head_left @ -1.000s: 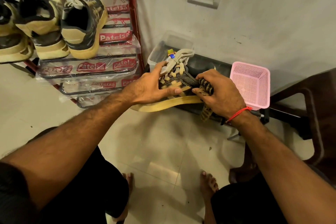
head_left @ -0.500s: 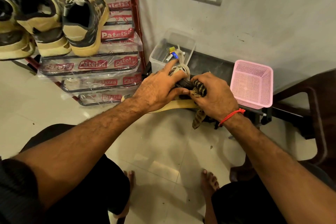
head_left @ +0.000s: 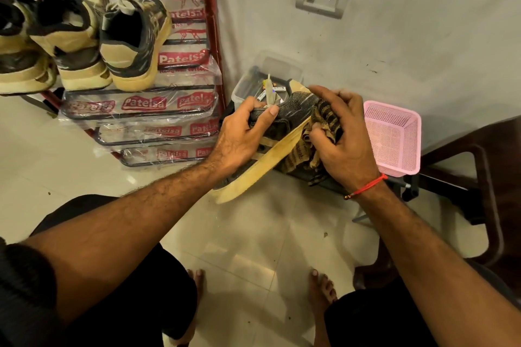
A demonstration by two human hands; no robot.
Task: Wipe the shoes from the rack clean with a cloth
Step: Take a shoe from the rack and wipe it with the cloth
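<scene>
My left hand (head_left: 242, 135) grips a dark sneaker (head_left: 284, 124) with a yellow sole, holding it tilted in the air with its far end raised. My right hand (head_left: 342, 138) holds a brown striped cloth (head_left: 324, 124) bunched against the upper end of the shoe and its sole edge. Three more dark and tan sneakers (head_left: 84, 36) stand heels out on the top shelf of the red shoe rack (head_left: 217, 45) at the upper left.
A clear plastic box (head_left: 245, 84) with small items sits against the wall behind the shoe. A pink mesh basket (head_left: 394, 135) stands to the right on a low dark stand. A brown chair (head_left: 485, 177) is at the far right. My bare feet rest on the tiled floor.
The shoe has turned from lying level to tilted with its far end up. My right hand with the cloth moved up to that end.
</scene>
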